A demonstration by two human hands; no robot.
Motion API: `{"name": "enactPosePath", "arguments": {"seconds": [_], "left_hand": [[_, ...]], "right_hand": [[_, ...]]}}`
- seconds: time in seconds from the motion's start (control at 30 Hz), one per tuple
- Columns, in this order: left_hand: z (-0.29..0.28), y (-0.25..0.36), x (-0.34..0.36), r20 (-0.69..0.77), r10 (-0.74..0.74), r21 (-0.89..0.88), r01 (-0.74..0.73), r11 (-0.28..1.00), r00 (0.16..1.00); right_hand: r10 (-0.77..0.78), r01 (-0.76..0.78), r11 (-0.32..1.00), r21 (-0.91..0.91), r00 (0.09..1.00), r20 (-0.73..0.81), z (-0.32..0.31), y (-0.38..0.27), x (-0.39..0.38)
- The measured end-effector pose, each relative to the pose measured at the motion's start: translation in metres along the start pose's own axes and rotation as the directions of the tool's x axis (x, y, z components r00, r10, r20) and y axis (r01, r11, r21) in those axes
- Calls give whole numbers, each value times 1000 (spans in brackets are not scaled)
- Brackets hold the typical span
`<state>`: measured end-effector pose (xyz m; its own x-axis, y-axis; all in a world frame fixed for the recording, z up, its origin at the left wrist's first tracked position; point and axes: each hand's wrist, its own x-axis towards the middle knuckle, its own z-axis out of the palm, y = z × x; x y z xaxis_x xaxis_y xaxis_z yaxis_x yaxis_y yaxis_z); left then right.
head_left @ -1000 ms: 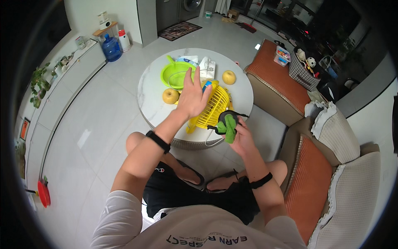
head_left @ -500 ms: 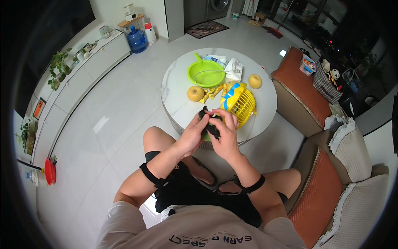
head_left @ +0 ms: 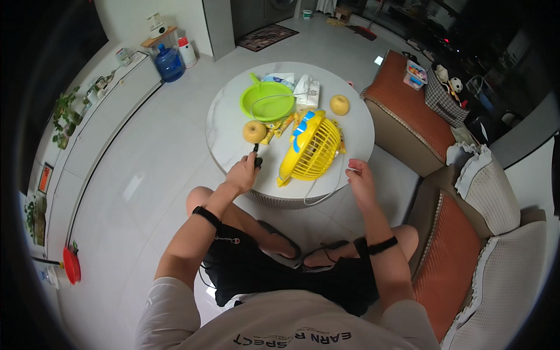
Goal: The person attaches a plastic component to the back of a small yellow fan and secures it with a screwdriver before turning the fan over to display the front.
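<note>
My left hand (head_left: 240,175) is over the near left part of the round table, closed around a small black thing (head_left: 257,158). Its kind cannot be made out, as my fingers cover much of it. One black end points toward a round yellow fruit (head_left: 254,132). Well apart from it, my right hand (head_left: 363,182) is by the table's right edge with loosely curled fingers. I see nothing in it. Between my hands rests a yellow slatted cage (head_left: 318,153) with a blue trim, resembling a small fan's guard. A white cord (head_left: 333,189) curves beside it and over the table edge.
On the marble-look table (head_left: 224,111) are a lime-green strainer (head_left: 268,108), yellow wrapped packets (head_left: 282,125), a white tissue pack (head_left: 308,93) and another yellow fruit (head_left: 339,105). A sofa (head_left: 449,245) stands to the right, a low white cabinet (head_left: 111,111) to the left.
My hands have come apart. The left went down and left to the table with the black thing; the right moved off to the right. The green patch seen between my hands no longer shows.
</note>
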<state>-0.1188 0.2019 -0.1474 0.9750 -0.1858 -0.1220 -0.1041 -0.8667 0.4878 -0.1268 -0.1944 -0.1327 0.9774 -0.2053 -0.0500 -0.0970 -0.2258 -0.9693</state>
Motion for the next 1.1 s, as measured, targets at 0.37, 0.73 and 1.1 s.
{"name": "enactPosePath", "arguments": {"seconds": [0.37, 0.73, 1.1], "left_hand": [[-29, 84, 0, -203, 107, -217, -152, 964, 973], [-26, 128, -16, -295, 199, -182, -259, 949, 935], [-42, 153, 24, -299, 76, -117, -116, 986, 951]], "right_hand": [[-11, -45, 637, -769, 998, -67, 22, 76, 51], [34, -104, 679, -727, 993, -110, 25, 77, 98], [-50, 29, 932, 362, 997, 51, -51, -99, 139]]}}
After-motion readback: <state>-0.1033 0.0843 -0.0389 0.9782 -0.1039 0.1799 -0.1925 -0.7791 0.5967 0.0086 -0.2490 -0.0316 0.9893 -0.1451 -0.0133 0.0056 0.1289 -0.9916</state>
